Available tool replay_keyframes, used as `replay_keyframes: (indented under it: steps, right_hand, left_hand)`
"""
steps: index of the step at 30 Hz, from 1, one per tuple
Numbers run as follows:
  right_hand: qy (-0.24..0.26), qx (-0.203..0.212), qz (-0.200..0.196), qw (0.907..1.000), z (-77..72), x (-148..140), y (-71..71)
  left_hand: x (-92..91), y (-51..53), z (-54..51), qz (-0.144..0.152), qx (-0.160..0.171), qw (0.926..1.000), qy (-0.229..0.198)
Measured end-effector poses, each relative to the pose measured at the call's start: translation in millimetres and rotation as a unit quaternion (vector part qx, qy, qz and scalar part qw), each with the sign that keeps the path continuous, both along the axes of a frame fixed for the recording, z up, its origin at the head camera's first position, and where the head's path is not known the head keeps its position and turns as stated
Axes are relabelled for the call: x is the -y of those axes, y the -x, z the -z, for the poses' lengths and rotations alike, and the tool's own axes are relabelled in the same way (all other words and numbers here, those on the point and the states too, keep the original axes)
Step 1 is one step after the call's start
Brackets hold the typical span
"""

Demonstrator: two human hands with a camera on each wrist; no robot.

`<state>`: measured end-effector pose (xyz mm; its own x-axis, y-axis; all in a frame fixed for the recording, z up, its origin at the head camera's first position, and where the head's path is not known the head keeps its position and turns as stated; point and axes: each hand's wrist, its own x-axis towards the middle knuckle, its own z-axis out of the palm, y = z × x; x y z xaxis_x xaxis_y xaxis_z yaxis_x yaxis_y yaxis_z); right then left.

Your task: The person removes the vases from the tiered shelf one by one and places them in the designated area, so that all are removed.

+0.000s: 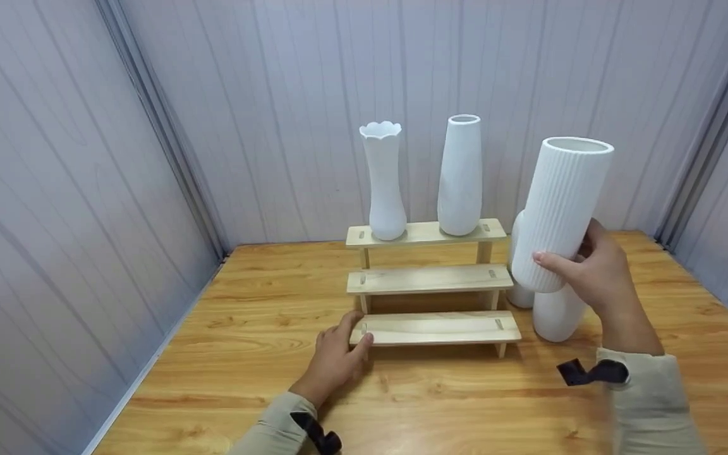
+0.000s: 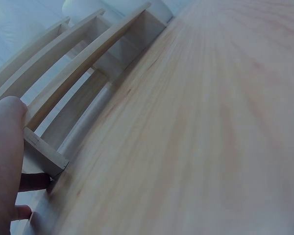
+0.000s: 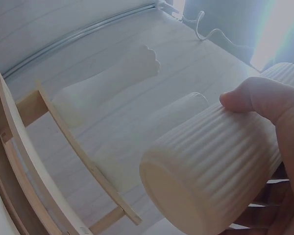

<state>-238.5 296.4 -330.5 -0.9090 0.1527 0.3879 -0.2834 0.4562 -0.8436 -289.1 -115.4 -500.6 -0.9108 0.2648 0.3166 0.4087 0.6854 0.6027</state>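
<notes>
My right hand [image 1: 604,272] grips a white ribbed vase [image 1: 566,196] around its lower part, thumb in front. The vase is raised off the table and leans with its mouth to the right. In the right wrist view its round base [image 3: 174,196] shows. My left hand [image 1: 335,357] holds the left end of the lowest step of a three-step wooden stand [image 1: 433,328]. The thumb lies at the step's front edge. On the top step stand a scalloped-rim vase [image 1: 384,183] at left and a smooth tapered vase [image 1: 462,177] at right.
Two more white vases stand right of the stand, partly hidden by the ribbed vase: a nearer one [image 1: 557,316] and one farther back [image 1: 519,291]. The wood-grain table [image 1: 263,303] reaches the pale panel walls [image 1: 275,126] behind and at both sides.
</notes>
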Motion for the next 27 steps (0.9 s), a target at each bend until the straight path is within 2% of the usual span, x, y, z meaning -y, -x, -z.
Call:
replay_keyframes:
  steps: [11,18,22,27]
  right_hand:
    - [-0.018,0.024,-0.006,0.9995,-0.7,-7.2,-3.7]
    - [-0.023,0.016,-0.002,0.9996,-1.6,-10.1,-4.7]
    - [-0.026,0.004,-0.002,0.9997,-1.1,-11.7,-4.8]
    - [-0.033,-0.007,-0.006,0.9994,-0.3,-12.2,-4.3]
  left_hand:
    - [0.2,-0.7,-1.6,-0.001,0.003,1.0,0.004]
    - [0.1,-1.2,-1.4,-0.008,0.006,0.9999,0.006]
    - [0.6,-1.2,-1.3,0.002,-0.002,1.0,0.006]
    - [0.5,-1.1,-1.4,0.007,0.004,1.0,0.0]
